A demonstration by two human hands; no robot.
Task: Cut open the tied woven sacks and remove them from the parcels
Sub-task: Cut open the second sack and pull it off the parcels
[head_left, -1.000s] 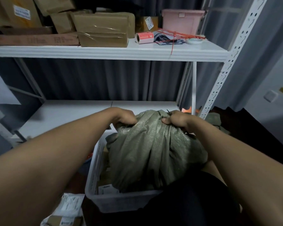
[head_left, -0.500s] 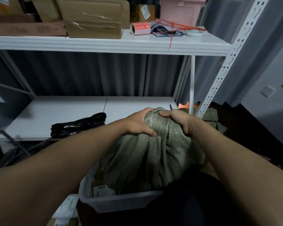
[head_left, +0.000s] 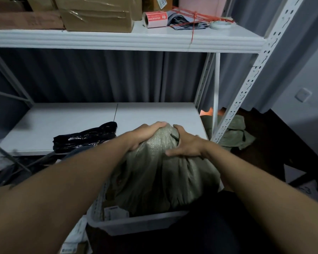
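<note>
White metal shelving unit [head_left: 125, 41]: brown cardboard boxes [head_left: 95, 17], a red-and-white label roll [head_left: 155, 19], a pale tape ring [head_left: 219, 25] and a pink plastic bin [head_left: 196, 5] are seen on the upper shelf. A crumpled black plastic bag [head_left: 84, 137] is laid on the lower shelf. Grey curtain [head_left: 92, 76] is hung behind.

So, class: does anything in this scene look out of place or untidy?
Yes. Crumpled green sacks lie loose on the floor beside the shelf post, and labelled parcels are scattered on the floor by the white bin. A red string dangles over the upper shelf edge.
</note>
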